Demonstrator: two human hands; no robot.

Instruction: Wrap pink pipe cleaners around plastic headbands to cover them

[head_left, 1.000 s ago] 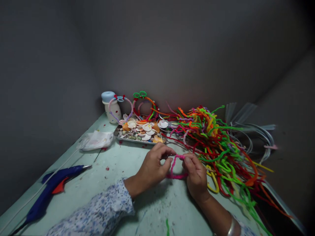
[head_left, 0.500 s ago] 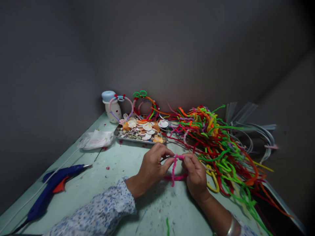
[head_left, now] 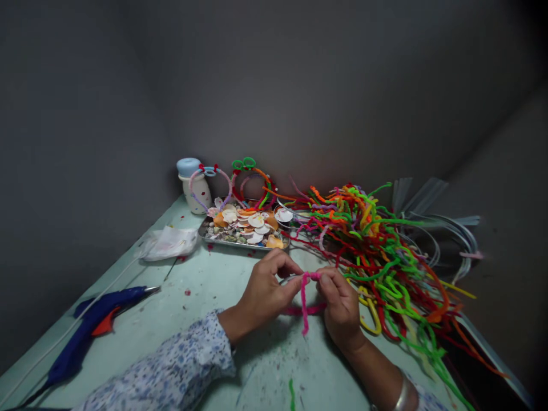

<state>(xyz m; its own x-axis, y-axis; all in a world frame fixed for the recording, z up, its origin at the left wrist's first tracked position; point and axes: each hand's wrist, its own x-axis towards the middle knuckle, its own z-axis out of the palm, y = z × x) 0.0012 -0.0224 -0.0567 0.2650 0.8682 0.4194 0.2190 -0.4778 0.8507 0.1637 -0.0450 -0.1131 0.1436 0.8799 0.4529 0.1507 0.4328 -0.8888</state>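
Head view: pink pipe cleaner low at centre, just above tabletop, bent at top, loose end hanging down. Left hand: thumb and forefinger pinching thin grey band right at bend. Right hand: fingers pinching pink pipe cleaner right of bend. Another pink length behind loose end, between hands. Beyond: metal tray of shells, jar at left, tangled pile of pipe cleaners at right. Glue gun well off to left.

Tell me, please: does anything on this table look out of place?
Slightly: one green strand lies alone at the bottom of the view, apart from the tangled pile on the right. Dark marks also dot the tabletop.
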